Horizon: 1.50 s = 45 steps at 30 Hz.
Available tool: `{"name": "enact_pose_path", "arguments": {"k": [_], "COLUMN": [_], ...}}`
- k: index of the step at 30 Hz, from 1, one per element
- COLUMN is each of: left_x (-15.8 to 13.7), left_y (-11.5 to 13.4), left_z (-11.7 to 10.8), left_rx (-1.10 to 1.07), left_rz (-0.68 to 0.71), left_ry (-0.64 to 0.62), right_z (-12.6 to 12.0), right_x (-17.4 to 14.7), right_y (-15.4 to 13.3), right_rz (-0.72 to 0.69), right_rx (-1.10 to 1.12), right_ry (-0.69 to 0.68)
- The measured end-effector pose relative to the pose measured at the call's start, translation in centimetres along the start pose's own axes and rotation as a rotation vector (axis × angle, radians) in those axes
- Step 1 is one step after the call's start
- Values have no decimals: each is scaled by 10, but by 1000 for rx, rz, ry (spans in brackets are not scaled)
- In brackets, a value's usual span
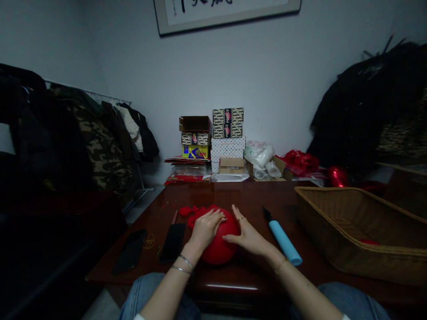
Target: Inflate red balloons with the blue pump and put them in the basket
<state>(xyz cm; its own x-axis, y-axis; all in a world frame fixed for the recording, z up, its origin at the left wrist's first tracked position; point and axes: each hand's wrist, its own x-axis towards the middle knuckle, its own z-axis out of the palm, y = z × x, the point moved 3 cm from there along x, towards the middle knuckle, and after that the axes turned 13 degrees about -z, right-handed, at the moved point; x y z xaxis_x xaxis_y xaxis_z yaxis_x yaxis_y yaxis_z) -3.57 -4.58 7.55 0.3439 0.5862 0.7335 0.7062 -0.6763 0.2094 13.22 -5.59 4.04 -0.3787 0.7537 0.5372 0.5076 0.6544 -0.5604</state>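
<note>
A round, inflated red balloon [220,248] rests on the table in front of me. My left hand [207,226] lies over its upper left side, fingers bent together over the top. On the other side, my right hand [246,233] has its thumb against the balloon and its fingers spread upward; the palm is partly hidden. Behind my left hand is a cluster of loose, limp red balloons [191,212]. To the right of my right hand lies a light blue hand pump [284,242] with a black nozzle.
A wicker basket [347,238] stands at the right, with something red inside. Two dark phones [172,242] and yellow rubber bands [149,241] lie at the left. Stacked boxes [228,149], plastic bags [260,153] and red foil [298,163] sit behind the dark wooden table [263,192].
</note>
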Motion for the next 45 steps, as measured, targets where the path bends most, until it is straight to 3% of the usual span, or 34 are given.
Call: {"name": "enact_pose_path", "arguments": {"k": [6, 12, 17, 24, 27, 38, 45], "left_x": [1, -1, -3, -6, -7, -9, -10], "left_y": [-1, -4, -4, -1, 1, 5, 3], "left_z": [5, 12, 15, 13, 13, 15, 14], "left_rx": [-24, -48, -44, -64, -89, -101, -113], "left_rz": [-46, -111, -119, -102, -86, -73, -76], "left_ry": [-40, -22, -23, 11, 23, 29, 31], "right_z": [-13, 15, 37, 47, 53, 61, 59], "right_x": [-37, -89, -110, -118, -117, -109, -110], "right_y": [38, 32, 28, 18, 16, 19, 21], "right_rz": [119, 94, 74, -97, -113, -190, -152], "right_rx": [-189, -283, -507, -560, -550, -563, -551], "right_ry": [143, 27, -89, -98, -137, -84, -8]}}
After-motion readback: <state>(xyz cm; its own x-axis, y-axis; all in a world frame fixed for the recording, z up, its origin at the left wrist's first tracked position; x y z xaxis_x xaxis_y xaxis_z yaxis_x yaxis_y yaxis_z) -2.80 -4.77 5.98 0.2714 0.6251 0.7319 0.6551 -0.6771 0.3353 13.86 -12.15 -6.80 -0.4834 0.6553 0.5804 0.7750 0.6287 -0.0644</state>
